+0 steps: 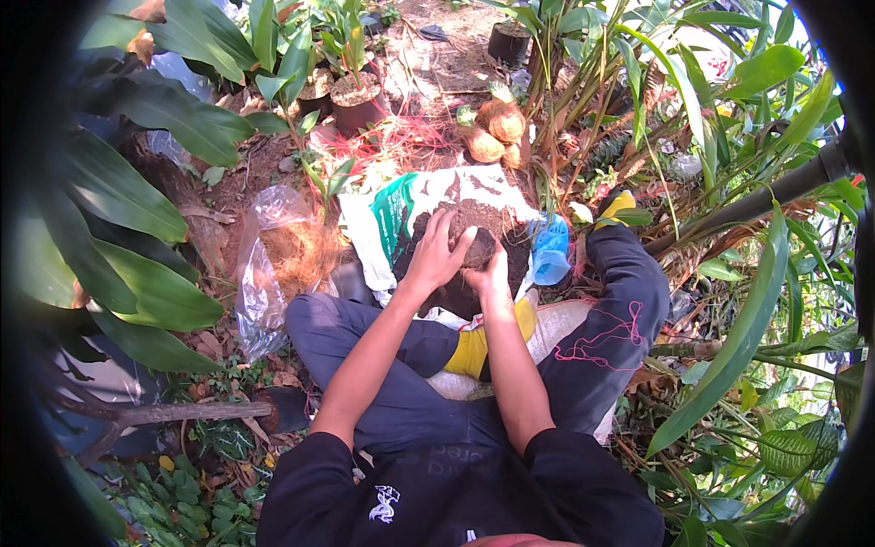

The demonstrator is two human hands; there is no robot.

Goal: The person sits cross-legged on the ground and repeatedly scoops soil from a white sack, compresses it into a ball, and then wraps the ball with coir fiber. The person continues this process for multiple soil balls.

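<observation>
My left hand (437, 254) and my right hand (491, 271) cup a dark ball of soil (480, 247) between them, the left hand on its left side, the right hand below and to its right. Both are over a heap of dark soil (451, 298) on a white and green plastic sack (389, 205) spread before my crossed legs. Several fibre-wrapped balls (506, 123), some with green leaves, lie beyond the sack. Brown fibre (301, 256) fills a clear plastic bag (263, 308) at the left. Pink string (605, 338) lies on my right trouser leg.
A crumpled blue plastic bag (550, 249) lies at the sack's right edge. Potted plants (357, 102) and tangled pink string (396, 140) are beyond it. Large leaves (137, 267) crowd the left, and a dark pole (745, 198) slants in from the right. A branch (198, 411) juts in at lower left.
</observation>
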